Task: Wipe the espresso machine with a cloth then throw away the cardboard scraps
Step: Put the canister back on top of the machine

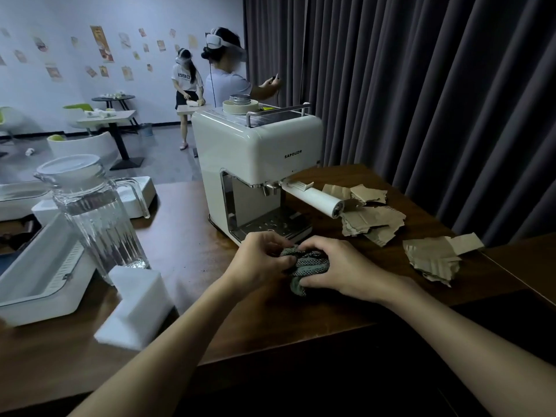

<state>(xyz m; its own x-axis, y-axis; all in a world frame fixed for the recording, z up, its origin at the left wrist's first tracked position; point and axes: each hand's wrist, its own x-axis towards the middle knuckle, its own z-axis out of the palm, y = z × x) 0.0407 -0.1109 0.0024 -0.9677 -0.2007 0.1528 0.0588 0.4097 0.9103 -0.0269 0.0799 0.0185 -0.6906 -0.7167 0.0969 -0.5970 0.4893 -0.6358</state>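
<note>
Standing at the left of the dark wooden table [195, 251] is a ribbed clear glass pitcher [99, 218]. Further right, the left hand [258, 263] pinches the left edge of a crumpled grey-green knitted cloth [307, 266], which lies bunched between both hands, just near of the cream espresso machine [255, 158]. The right hand [334, 266] grips its right side, fingers curled over it. Torn brown cardboard scraps [373, 218] lie farther right.
</note>
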